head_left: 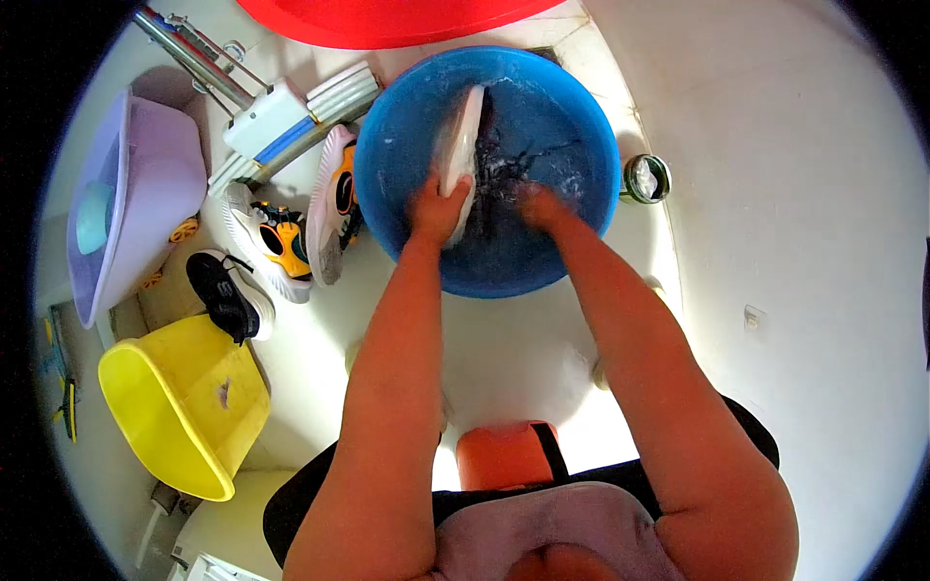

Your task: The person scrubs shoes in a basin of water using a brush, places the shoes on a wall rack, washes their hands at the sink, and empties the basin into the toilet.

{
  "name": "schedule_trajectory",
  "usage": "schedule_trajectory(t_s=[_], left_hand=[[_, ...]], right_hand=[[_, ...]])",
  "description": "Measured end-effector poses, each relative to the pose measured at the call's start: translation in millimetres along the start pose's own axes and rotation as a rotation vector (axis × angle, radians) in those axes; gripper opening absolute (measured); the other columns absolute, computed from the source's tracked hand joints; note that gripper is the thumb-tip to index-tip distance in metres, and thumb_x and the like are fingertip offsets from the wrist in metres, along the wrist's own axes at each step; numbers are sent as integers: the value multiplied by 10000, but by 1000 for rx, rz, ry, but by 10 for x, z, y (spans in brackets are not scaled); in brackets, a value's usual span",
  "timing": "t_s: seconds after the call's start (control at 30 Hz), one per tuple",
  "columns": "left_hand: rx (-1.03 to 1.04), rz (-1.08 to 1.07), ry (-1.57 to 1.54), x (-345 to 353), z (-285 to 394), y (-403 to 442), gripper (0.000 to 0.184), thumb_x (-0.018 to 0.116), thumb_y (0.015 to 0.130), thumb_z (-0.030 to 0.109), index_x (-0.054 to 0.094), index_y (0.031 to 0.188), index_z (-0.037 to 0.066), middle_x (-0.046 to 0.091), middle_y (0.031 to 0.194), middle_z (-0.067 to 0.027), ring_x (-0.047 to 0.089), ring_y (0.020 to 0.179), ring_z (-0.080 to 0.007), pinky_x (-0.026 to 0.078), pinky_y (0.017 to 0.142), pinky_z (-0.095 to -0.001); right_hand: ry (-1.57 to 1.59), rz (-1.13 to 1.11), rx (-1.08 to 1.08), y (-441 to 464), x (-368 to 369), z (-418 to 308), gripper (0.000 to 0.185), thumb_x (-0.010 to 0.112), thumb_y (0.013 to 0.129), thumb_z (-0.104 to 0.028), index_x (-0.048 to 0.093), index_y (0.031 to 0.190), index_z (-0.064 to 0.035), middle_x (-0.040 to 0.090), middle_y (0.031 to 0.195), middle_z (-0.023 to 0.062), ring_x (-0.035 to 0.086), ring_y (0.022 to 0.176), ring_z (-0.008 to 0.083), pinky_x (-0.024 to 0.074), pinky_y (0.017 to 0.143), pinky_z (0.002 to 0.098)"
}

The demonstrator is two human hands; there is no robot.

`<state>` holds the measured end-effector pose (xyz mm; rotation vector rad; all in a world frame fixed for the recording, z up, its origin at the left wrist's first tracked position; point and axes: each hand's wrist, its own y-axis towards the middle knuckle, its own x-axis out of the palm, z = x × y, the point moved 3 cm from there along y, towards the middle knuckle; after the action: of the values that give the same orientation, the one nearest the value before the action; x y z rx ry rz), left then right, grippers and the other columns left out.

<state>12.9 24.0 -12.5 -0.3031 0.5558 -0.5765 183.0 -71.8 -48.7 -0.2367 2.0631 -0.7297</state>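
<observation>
In the head view, a blue basin (572, 266) holds water with some suds. A shoe (467, 136) stands on its side in it, its white sole turned to the left and its dark upper partly under water. My left hand (442, 207) is closed round the sole's near end, thumb on top. On the shoe's right side, my right hand (542, 206) is low at the water among splashes. Its fingers are blurred and partly hidden, so what they hold, if anything, does not show.
Left of the basin lie a pair of white sneakers with orange parts (283, 242) and a black shoe (225, 290). Beyond them are a purple tub (160, 184) and a yellow bin (194, 387). A glass jar (646, 179) stands right, a red basin (397, 24) behind.
</observation>
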Motion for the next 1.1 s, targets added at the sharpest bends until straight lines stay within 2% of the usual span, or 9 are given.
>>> schedule_trajectory(t_s=[0.17, 0.2, 0.3, 0.4, 0.57, 0.63, 0.97, 1.03, 1.1], left_hand=[[-116, -84, -397, 91, 31, -167, 793, 585, 783, 448, 200, 1386, 106, 335, 1356, -163, 345, 1226, -313, 260, 1011, -383], [-162, -66, -519, 169, 94, -216, 786, 577, 789, 454, 199, 1386, 109, 336, 1356, -151, 353, 1220, -304, 268, 1003, -392], [-318, -78, -784, 383, 193, -427, 745, 538, 813, 475, 214, 1374, 106, 351, 1348, -129, 371, 1205, -296, 289, 985, -422], [-463, -237, -912, 340, 103, -439, 672, 471, 848, 490, 262, 1346, 90, 375, 1330, -135, 374, 1203, -326, 302, 984, -462], [-402, -218, -1317, 314, 114, -513, 595, 398, 879, 486, 316, 1322, 98, 394, 1315, -137, 374, 1203, -332, 291, 998, -479], [-384, -205, -1451, 298, 221, -498, 547, 364, 901, 464, 351, 1309, 100, 399, 1313, -134, 377, 1202, -320, 287, 999, -474], [-635, 97, -1221, 296, -147, -385, 430, 415, 899, 343, 493, 1170, 19, 536, 1170, -129, 507, 1068, -307, 398, 908, -437], [-725, 156, -1192, 276, -38, -382, 428, 440, 886, 339, 497, 1167, 21, 528, 1182, -133, 511, 1062, -306, 402, 899, -432], [-720, 137, -1236, 286, -28, -389, 431, 460, 875, 337, 502, 1160, 17, 526, 1184, -135, 514, 1058, -303, 409, 881, -425]], right_hand=[[-83, 28, -87, -293, -108, -23, 415, 504, 832, -264, 496, 1170, -24, 498, 1187, 203, 501, 1052, 360, 377, 927, 427], [418, 313, 155, -291, -119, 81, 394, 500, 825, -221, 497, 1178, -45, 507, 1180, 192, 499, 1054, 367, 380, 925, 426], [163, 126, 167, -367, -177, -61, 369, 466, 858, -249, 497, 1196, -103, 524, 1157, 189, 508, 1045, 367, 393, 911, 421], [157, 165, -152, -495, -357, 92, 361, 445, 876, -295, 498, 1204, -153, 552, 1123, 167, 525, 1027, 355, 410, 890, 415], [166, -46, -104, -1272, -1394, 96, 314, 434, 908, -231, 511, 1209, -184, 602, 1007, 99, 580, 898, 236, 448, 817, 356], [-147, 16, -161, -1502, -1736, 261, 352, 378, 918, -332, 510, 1201, -170, 592, 1053, 128, 566, 949, 311, 439, 837, 393], [480, 500, 96, -848, -550, 343, 399, 453, 837, -65, 475, 1235, -95, 578, 1024, 202, 567, 924, 302, 433, 801, 361], [823, 606, 44, -930, -291, -48, 410, 464, 821, -42, 476, 1229, -78, 577, 1018, 232, 574, 908, 346, 439, 800, 376], [671, 616, -126, -857, -231, -311, 394, 438, 858, -93, 465, 1250, -114, 586, 1031, 190, 574, 927, 301, 437, 796, 363]])
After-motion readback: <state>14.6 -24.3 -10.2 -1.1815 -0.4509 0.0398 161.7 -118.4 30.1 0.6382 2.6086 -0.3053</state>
